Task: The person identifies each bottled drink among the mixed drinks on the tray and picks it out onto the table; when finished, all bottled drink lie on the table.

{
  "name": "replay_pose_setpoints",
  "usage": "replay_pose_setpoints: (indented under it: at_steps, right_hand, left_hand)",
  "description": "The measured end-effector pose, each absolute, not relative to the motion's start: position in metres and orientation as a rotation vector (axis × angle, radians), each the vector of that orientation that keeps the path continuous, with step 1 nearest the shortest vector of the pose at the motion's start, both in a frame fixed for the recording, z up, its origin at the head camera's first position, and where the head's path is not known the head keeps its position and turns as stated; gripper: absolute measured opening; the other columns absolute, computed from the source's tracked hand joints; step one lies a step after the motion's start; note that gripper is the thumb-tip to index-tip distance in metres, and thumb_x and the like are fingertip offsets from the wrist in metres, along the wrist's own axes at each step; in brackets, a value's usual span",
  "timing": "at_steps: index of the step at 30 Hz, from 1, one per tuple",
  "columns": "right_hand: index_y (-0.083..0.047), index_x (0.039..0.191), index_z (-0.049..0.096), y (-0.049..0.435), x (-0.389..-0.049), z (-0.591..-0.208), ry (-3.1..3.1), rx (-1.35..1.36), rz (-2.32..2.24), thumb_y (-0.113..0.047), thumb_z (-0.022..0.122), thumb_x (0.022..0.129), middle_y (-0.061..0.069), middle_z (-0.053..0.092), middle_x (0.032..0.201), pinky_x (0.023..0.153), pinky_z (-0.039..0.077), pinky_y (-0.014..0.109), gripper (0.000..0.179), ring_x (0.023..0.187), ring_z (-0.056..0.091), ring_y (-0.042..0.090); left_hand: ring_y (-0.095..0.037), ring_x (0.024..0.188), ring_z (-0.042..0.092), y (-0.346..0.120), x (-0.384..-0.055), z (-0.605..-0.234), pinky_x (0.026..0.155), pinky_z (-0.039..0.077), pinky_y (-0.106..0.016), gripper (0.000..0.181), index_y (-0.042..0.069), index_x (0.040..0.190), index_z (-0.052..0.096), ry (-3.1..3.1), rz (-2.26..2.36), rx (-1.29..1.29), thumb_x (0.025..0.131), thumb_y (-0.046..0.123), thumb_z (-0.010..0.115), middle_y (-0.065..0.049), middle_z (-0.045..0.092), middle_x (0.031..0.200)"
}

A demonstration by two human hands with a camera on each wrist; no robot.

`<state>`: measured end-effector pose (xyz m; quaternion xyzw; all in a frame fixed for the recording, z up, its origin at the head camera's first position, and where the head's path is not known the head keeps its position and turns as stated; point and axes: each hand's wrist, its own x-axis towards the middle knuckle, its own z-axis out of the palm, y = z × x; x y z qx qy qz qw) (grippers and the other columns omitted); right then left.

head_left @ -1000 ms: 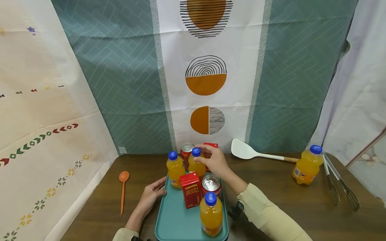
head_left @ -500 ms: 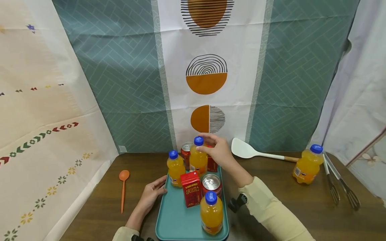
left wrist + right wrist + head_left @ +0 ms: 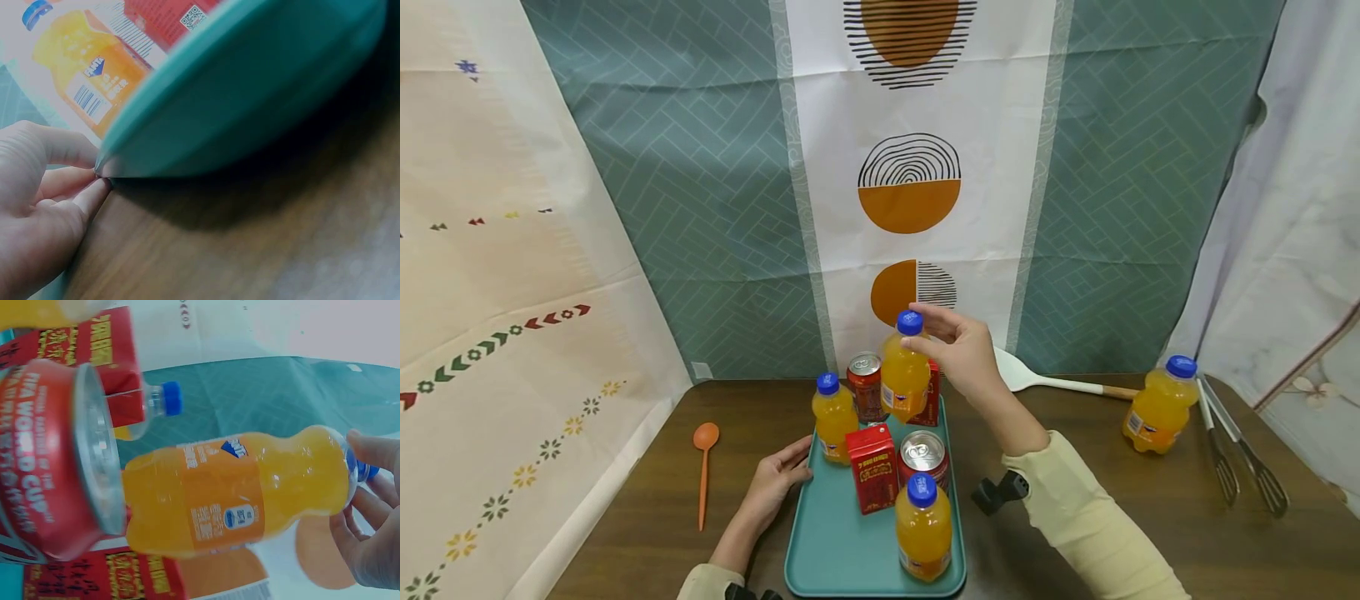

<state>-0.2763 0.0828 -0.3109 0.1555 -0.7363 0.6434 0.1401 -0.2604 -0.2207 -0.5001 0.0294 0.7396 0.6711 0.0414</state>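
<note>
My right hand [image 3: 967,357] pinches a small bottle of orange soda [image 3: 902,383] near its blue cap and holds it above the far end of the teal tray [image 3: 835,550]. In the right wrist view, this soda bottle [image 3: 281,481] has a Fanta label, with fingers around its neck. At the tray's left edge is my left hand [image 3: 771,490]; in the left wrist view its fingertips [image 3: 90,197] pinch the tray rim [image 3: 187,119]. On the tray stand two more orange soda bottles [image 3: 923,529], red cans [image 3: 922,454] and red drink cartons [image 3: 874,471].
An orange spoon [image 3: 704,467] lies left of the tray. To the right are a white spatula [image 3: 1022,372], another orange soda bottle [image 3: 1161,408] and metal whisks [image 3: 1243,450]. A patterned cloth [image 3: 917,192] hangs behind the wooden table [image 3: 1060,475].
My right hand has raised the soda bottle off the far part of the tray, up and slightly right. The left hand stays at the tray's edge.
</note>
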Motion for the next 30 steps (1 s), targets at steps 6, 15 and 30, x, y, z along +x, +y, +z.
replay_pose_setpoints:
  at_steps: [6, 15, 30]
  right_hand:
    - [-0.010, 0.127, 0.066, 0.096, -0.272, -0.296, -2.116, 0.390, 1.789, -0.014, 0.075, 0.084, 0.015, 0.070, 0.121, 0.095, 0.055, 0.030, 0.044, 0.116, 0.066, 0.025]
    - [-0.009, 0.127, 0.066, 0.121, -0.267, -0.286, -2.097, 0.308, 1.779, -0.017, 0.076, 0.083, 0.016, 0.071, 0.118, 0.086, 0.056, 0.018, 0.045, 0.096, 0.068, 0.001]
    - [-0.016, 0.130, 0.065, 0.181, -0.246, -0.315, -2.326, 0.085, 1.548, -0.040, 0.075, 0.083, 0.009, 0.070, 0.123, 0.082, 0.051, 0.008, 0.054, 0.098, 0.064, -0.006]
  left_hand:
    - [-0.037, 0.137, 0.046, -0.219, -0.261, -0.497, 0.099, 0.052, -0.024, 0.057, -0.004, 0.141, 0.047, 2.265, 2.047, 0.103, 0.085, -0.007, 0.060, -0.024, 0.047, 0.147]
    - [-0.038, 0.136, 0.046, -0.220, -0.264, -0.497, 0.097, 0.052, -0.021, 0.058, -0.005, 0.140, 0.048, 2.257, 2.066, 0.089, 0.084, -0.008, 0.059, -0.024, 0.048, 0.146]
    - [-0.039, 0.134, 0.049, -0.220, -0.259, -0.501, 0.095, 0.053, -0.022, 0.057, -0.007, 0.139, 0.049, 2.296, 2.041, 0.058, 0.083, -0.009, 0.059, -0.026, 0.049, 0.145]
